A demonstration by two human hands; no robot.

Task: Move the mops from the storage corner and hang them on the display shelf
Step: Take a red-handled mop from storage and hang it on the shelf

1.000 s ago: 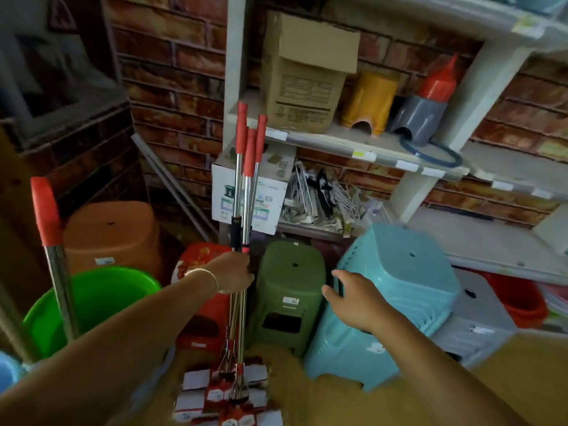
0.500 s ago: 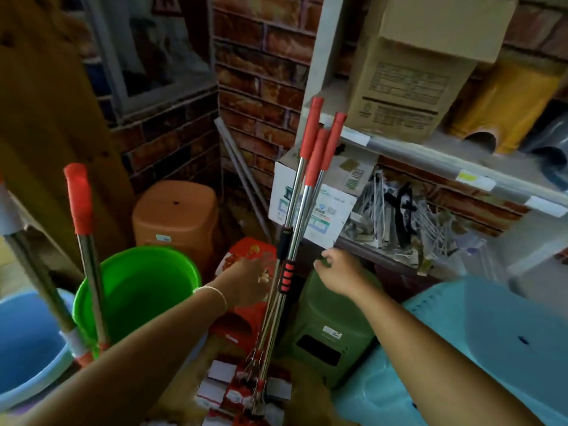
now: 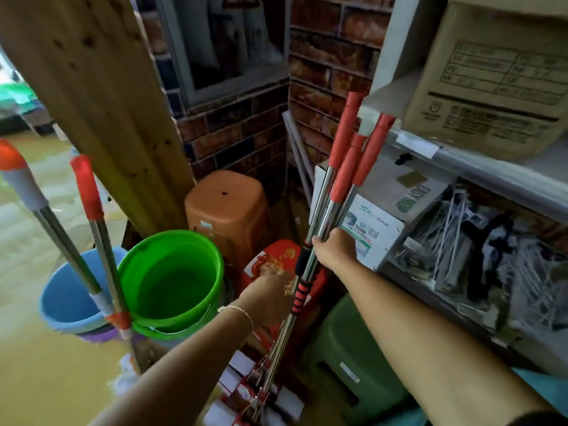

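Note:
Three mops (image 3: 333, 192) with steel poles and red top grips stand bundled in the brick corner, leaning against the white shelf (image 3: 479, 167). Their packaged heads (image 3: 258, 395) rest on the floor. My right hand (image 3: 335, 250) is closed around the poles just above the black collar. My left hand (image 3: 270, 290) sits lower on the bundle, beside the red ribbed grip, with its fingers on the poles. Two more mop handles (image 3: 92, 222) lean at the left, in front of the buckets.
A green bucket (image 3: 172, 278) and a blue bucket (image 3: 64, 296) stand left. An orange stool (image 3: 227, 207), a red stool (image 3: 276, 256) and a green stool (image 3: 353, 361) crowd the corner. A wooden board (image 3: 101, 103) leans at the left. Cardboard boxes (image 3: 498, 75) and packaged hangers (image 3: 479, 250) fill the shelf.
My right hand has moved from the blue stool up to the mop poles and closed on them. My left hand has slid lower on the bundle. The view has swung left.

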